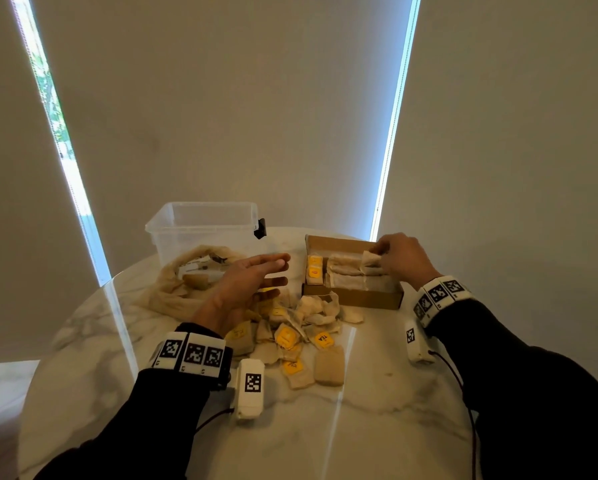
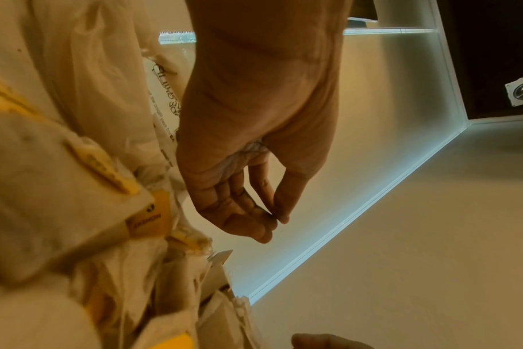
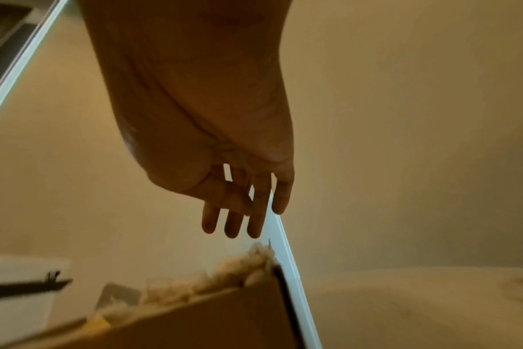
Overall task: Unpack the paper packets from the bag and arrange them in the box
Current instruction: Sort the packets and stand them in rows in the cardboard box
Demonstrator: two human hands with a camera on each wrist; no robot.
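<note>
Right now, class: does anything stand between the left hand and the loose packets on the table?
Nothing visible does. The left hand hovers open just above the far end of the packets, which lie in a loose pile between the bag and the box. The right hand is off at the box, clear of the path.

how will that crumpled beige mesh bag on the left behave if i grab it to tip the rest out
The crumpled beige mesh bag lies slumped and wrinkled on the round white marble table, so it will probably flop and fold rather than hold shape. It looks thin and nearly emptied, so likely very light. Its soft folds may trap a leftover packet.
</note>
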